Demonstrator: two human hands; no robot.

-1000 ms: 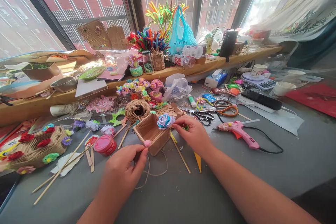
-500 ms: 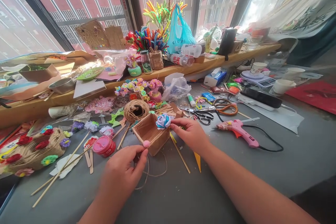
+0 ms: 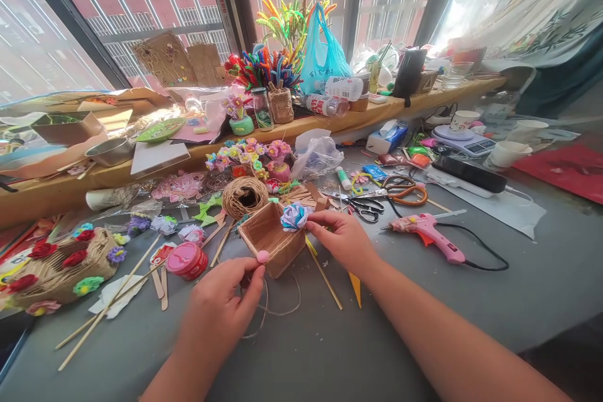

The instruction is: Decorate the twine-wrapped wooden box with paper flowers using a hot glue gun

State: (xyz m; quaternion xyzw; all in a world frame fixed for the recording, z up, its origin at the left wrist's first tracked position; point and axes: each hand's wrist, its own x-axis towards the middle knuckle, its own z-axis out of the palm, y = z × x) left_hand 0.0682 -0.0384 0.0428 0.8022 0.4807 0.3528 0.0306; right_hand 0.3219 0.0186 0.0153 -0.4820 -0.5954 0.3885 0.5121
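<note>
Near the middle of the table stands a small open brown box, tilted toward me. My right hand pinches a blue and white rose at the box's right rim. At the near left corner, my left hand is closed in a pinch beside a small pink ball, which sits at its fingertips against the box. A thin loop of twine lies on the table below the box. Behind the box rests a ball of jute twine.
A pink glue gun with a black cord lies to the right, near orange-handled scissors. Left are a pink tub, wooden sticks and a flower-covered twine piece. A cluttered ledge runs behind.
Almost nothing differs. Both hands keep their grips, and the box and rose have barely shifted.
</note>
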